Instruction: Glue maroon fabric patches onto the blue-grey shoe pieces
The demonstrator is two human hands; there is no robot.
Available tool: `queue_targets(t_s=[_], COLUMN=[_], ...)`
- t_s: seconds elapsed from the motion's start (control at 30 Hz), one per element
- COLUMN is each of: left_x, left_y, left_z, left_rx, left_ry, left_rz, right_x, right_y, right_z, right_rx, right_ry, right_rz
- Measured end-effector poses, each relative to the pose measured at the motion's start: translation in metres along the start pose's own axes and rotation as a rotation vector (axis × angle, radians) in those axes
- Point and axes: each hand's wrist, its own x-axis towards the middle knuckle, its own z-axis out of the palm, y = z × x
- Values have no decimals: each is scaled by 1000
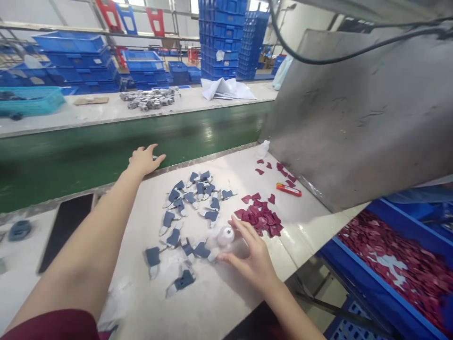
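Note:
My left hand [144, 161] reaches over the green conveyor belt [208, 130] with its fingers spread. A small pale bit shows between thumb and forefinger; whether it is held I cannot tell. Near the middle of the white worktop [141, 311], the thumb and fingers of my right hand [253, 255] curve around a small white bottle [225, 235] with a dark, narrow tip. Several dark-blue and white pieces [184, 280] lie scattered left of and beyond the bottle. Beyond my right hand is a pile of small maroon pieces [262, 217].
A red lighter-like stick [289, 190] lies by the metal panel [354, 118] at right. A dark flat phone-like slab [67, 226] is under my left forearm's side. Below right stands a blue bin [375, 276] of maroon pieces. Grey metal parts [150, 98] sit across the belt.

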Motion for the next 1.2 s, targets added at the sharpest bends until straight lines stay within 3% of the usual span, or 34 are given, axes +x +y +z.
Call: queue_targets(t_s=[0.1,0.23,0.37,0.47,0.6,0.67,0.83,0.93,1.0,1.1,1.2], left_x=[11,11,-4,-29,-81,-116,-233,-304,-336,-359,-363], left_y=[-5,-13,-13,-3,15,20,21,18,17,21,29], left_z=[10,8,-8,-19,-31,-39,-53,-37,-17,14,29], left_rx=[23,48,32,-49,-173,-199,-233,-300,-336,-383,-477], left_ry=[-53,-48,-48,-74,-128,-97,89,40,24,68,132], left_rz=[-13,45,101,205,339,350,233,202,178,123,50], right_x=[3,12,21,22,17,12,-2,-10,-15,-25,-34], right_y=[7,24,35,34,26,21,8,0,-7,-20,-35], right_z=[-25,-46,-39,-31,-33,-37,-44,-43,-40,-32,-14], right_rx=[-167,-364,-423,-401,-280,-163,142,273,361,479,593], right_ry=[79,209,154,158,171,192,221,259,203,53,-32], right_rz=[-50,74,157,171,138,187,364,404,421,417,405])
